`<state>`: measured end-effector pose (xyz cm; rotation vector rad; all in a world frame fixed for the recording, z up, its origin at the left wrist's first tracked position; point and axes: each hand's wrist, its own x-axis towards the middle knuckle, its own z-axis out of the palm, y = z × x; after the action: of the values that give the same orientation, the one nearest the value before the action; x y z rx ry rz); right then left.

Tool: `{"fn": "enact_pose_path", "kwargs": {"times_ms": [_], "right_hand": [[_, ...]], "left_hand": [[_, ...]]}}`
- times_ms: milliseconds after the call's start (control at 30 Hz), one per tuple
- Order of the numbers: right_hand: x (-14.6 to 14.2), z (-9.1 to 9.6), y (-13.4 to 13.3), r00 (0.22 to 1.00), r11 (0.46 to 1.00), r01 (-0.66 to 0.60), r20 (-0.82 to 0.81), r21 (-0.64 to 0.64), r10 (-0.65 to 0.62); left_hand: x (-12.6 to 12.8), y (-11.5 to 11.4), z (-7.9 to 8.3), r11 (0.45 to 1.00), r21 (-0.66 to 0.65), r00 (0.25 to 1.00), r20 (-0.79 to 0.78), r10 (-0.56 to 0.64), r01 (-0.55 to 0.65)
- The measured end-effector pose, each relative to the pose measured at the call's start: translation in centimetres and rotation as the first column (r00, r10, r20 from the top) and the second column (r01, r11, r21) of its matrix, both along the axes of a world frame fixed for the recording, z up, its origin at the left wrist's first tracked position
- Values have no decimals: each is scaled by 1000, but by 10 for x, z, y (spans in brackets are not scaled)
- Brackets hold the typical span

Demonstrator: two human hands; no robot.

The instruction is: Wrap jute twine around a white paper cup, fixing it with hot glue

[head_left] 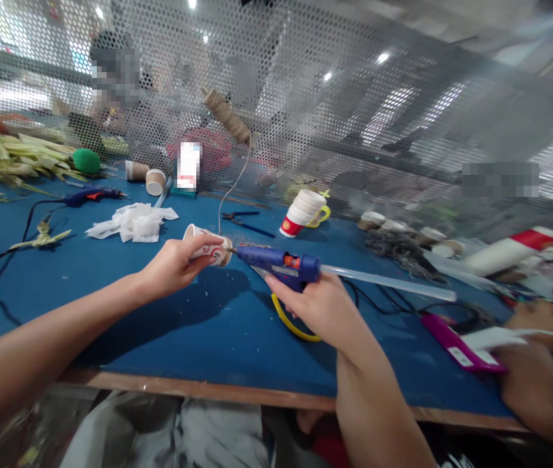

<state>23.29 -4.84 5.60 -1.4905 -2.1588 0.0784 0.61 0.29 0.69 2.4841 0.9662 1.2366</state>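
My left hand (175, 263) is closed round a small paper cup (206, 244) lying on its side above the blue table (125, 325). My right hand (322, 305) grips a blue glue gun (283, 263) whose nozzle touches the cup's bottom end. A clear glue stick (386, 281) juts from the gun's back toward the right. A string of twine (234, 185) runs from the cup area up to a twine spool (226, 116) hanging at the mesh screen.
On the table lie a second glue gun (91, 194), white crumpled tissue (132, 221), pliers (243, 220), a stack of paper cups (303, 211), dried leaves (8, 159) and a green ball (86, 160). Another person's hand (544, 318) rests at the right by a pink item (456, 344).
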Motion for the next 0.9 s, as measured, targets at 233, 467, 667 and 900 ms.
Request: {"fn": "enact_pose_path", "kwargs": {"times_ms": [233,467,667,900], "right_hand": [[-1,0,-2,1000,999,25,-15,-42,-25],[-3,4,-4,999,999,9,-31,-49,-11],[-2,5,-4,992,999,-19,-127,-36,15],[2,0,1,1000,999,2,-21,46,-1]], "left_hand": [[0,0,-1,1000,19,1000,2,2,-2],[-1,1,0,999,34,1000,0,15,-14],[-2,1,0,999,41,1000,-9,6,-6],[0,-3,4,999,-3,999,-10,-36,36]]}}
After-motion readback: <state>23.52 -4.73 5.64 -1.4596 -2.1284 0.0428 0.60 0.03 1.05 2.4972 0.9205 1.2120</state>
